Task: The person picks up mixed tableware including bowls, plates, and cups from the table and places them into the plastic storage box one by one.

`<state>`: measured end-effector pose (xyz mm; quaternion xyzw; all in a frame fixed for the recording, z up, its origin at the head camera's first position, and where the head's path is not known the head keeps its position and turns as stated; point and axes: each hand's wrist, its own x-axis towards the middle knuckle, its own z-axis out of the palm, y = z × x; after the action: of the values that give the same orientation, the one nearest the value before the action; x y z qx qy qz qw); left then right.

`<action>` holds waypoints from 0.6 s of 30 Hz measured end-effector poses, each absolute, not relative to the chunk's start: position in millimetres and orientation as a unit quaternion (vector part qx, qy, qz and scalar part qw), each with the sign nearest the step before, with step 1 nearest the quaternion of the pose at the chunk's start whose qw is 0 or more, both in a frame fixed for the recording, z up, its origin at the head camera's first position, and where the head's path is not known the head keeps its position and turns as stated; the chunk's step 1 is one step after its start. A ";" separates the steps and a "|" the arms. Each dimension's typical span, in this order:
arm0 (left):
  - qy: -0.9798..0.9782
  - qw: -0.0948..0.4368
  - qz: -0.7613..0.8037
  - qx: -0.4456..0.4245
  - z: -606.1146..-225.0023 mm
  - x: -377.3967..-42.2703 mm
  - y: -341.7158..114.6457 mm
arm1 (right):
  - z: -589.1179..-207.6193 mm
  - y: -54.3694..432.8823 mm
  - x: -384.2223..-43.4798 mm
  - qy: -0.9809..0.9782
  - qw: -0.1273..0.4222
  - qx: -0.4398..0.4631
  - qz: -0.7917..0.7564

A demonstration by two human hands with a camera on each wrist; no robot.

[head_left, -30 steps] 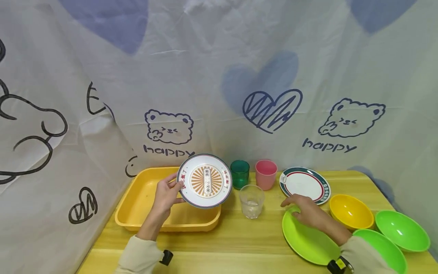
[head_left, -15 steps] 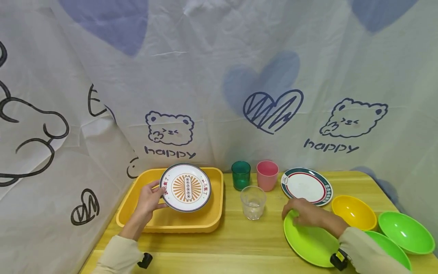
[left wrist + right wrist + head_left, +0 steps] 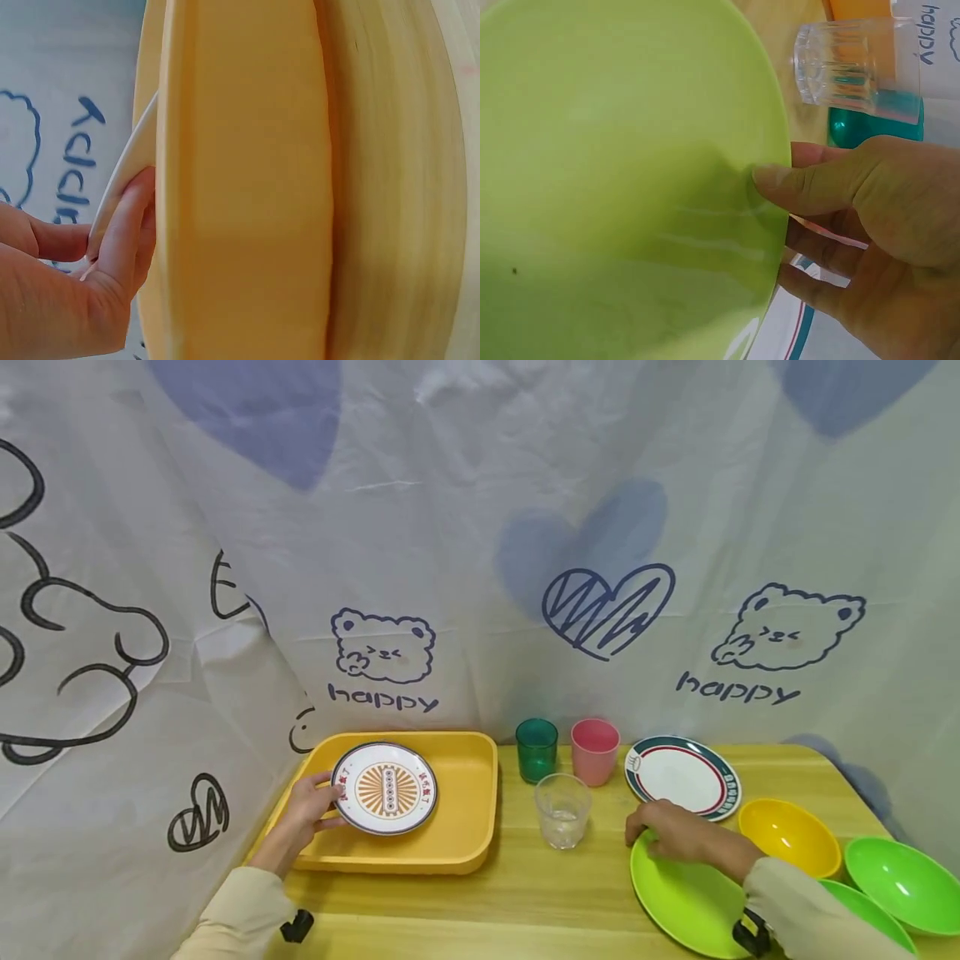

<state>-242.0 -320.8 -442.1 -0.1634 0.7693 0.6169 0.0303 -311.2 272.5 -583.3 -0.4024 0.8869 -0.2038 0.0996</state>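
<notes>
My left hand point(image 3: 303, 810) pinches the left rim of a white plate point(image 3: 390, 789) with an orange sunburst print, over the yellow tub point(image 3: 465, 802). In the left wrist view the plate point(image 3: 124, 165) is edge-on, thumb on one face and fingers on the other, partly behind the tub's wall point(image 3: 247, 180). On the right, my right hand point(image 3: 678, 835) grips the far rim of a lime-green plate point(image 3: 686, 902). The right wrist view has the thumb on top of the green plate point(image 3: 630, 150) and the fingers beneath its edge.
A clear cup point(image 3: 562, 814), a green cup point(image 3: 537, 752) and a pink cup point(image 3: 595, 752) stand between the hands. Behind the right hand lies a white plate with a dark green rim point(image 3: 682, 777). A yellow bowl point(image 3: 791, 839) and green bowls point(image 3: 903, 881) are at the right.
My left hand has carried the sunburst plate left and down over the tub. My right hand, loose above the green plate a second ago, now grips its rim.
</notes>
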 end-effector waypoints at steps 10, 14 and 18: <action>0.741 0.065 0.640 -0.194 -457.0 -244.8 -346.0 | -517.3 247.9 -274.9 0.883 0.118 -0.408 -0.202; 0.749 0.080 0.626 -0.200 -458.6 -249.4 -353.6 | -486.2 237.6 -258.3 0.896 0.132 -0.371 -0.205; 0.757 0.092 0.608 -0.223 -460.8 -253.8 -359.1 | -470.0 234.3 -249.6 0.905 0.131 -0.346 -0.210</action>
<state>-253.8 -359.1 -460.8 -0.2227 0.7566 0.6078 0.0922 -249.6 234.3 -470.0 -0.3464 0.9047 -0.2103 0.1314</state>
